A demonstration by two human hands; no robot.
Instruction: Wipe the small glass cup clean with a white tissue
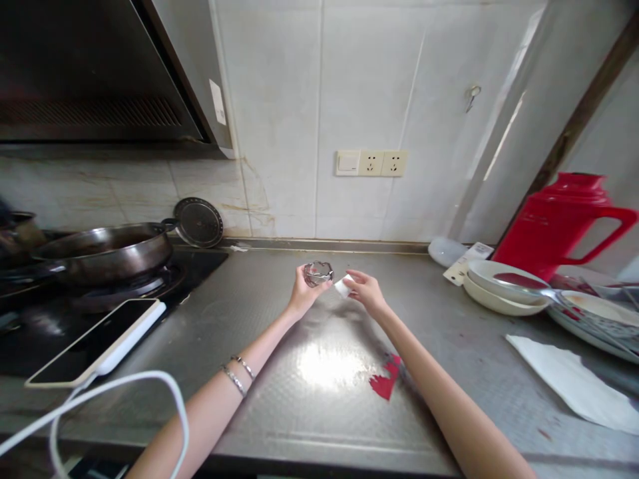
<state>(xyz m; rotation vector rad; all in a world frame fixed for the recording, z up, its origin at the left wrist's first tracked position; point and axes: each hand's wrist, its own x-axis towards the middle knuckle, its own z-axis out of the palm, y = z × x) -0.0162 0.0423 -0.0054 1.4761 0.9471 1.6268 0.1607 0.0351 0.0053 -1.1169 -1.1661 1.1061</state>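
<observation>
Above the steel counter, my left hand [302, 293] grips a small round item with a dark, wavy rim [318, 273]; it looks like a see-through bowl or a wire holder, I cannot tell which. Just to its right, my right hand [365, 290] pinches a small white piece [343, 287] between thumb and fingers. The white piece is close to the round item, near my left fingertips. A torn red scrap [387, 379] lies on the counter below my right wrist.
At the left are a phone [100, 342] with a white cable [144, 376] and a pan [107, 249] on the stove. To the right stand stacked bowls [504, 293], a red thermos [554, 226] and a white paper sheet [574, 382]. The counter [279, 412] reaches the tiled wall.
</observation>
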